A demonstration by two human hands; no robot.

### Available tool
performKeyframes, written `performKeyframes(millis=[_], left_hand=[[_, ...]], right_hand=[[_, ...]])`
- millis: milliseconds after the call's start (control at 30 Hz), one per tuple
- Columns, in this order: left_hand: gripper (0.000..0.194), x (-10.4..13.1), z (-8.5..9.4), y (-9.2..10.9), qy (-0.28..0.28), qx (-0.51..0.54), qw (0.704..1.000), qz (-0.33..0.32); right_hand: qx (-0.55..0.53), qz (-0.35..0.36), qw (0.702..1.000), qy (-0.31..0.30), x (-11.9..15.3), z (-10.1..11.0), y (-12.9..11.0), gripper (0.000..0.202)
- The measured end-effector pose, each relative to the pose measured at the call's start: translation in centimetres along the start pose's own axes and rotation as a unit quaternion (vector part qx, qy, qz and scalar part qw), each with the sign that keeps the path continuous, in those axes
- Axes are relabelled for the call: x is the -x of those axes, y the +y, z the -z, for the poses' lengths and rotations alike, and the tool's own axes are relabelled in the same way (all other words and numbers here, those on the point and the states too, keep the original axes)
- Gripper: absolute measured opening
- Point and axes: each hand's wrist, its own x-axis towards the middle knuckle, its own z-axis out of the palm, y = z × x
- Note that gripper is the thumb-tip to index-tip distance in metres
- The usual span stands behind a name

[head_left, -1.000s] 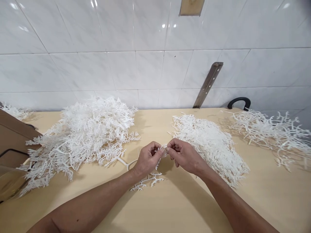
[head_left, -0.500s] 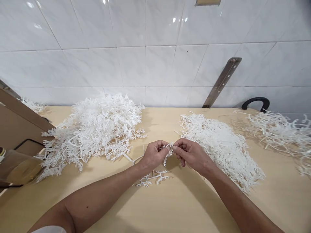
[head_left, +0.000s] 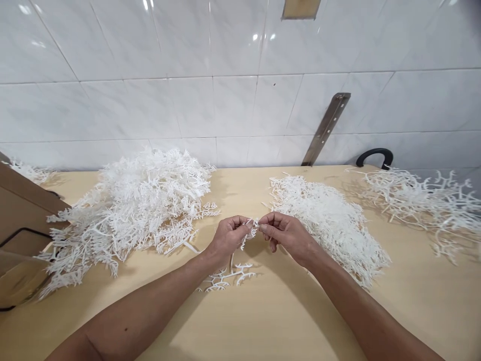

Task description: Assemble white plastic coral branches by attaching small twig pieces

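Observation:
Above the middle of the table, my left hand [head_left: 230, 234] pinches a small white branched plastic sprig [head_left: 248, 235] between thumb and forefinger. My right hand [head_left: 284, 233] meets it from the other side, its thumb and forefinger closed on the same sprig's end. The fingertips almost touch, so the point they grip is partly hidden. Under my left wrist lies a larger white branched piece [head_left: 240, 273] flat on the table, partly covered by the forearm. A big heap of white feathery sprigs [head_left: 150, 195] rises left of my hands, and a flatter pile of thin sprigs [head_left: 323, 215] lies to the right.
More loose white branches [head_left: 424, 200] spread over the table's far right, near a black curved handle [head_left: 375, 154]. A metal strip [head_left: 326, 129] leans on the tiled wall [head_left: 233, 105]. At left stands a brown cardboard box [head_left: 26, 210], with a clear container of tape-like rolls [head_left: 22, 283].
The view has swung slightly right, so everything sits further left in the picture. Both hands keep their pinch on the sprig, with only slight finger movement.

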Motion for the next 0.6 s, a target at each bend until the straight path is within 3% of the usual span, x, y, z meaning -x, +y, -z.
performKeyframes(millis=[267, 600], left_hand=[[0.042, -0.2, 0.1, 0.2, 0.014, -0.032, 0.999, -0.003], [0.042, -0.5, -0.4, -1.0, 0.057, -0.144, 0.985, -0.074]], right_hand=[[-0.032, -0.005, 0.999, 0.014, -0.3, -0.7, 0.6, 0.029], [-0.014, 0.013, 1.0, 0.018, -0.7, -0.6, 1.9, 0.028]])
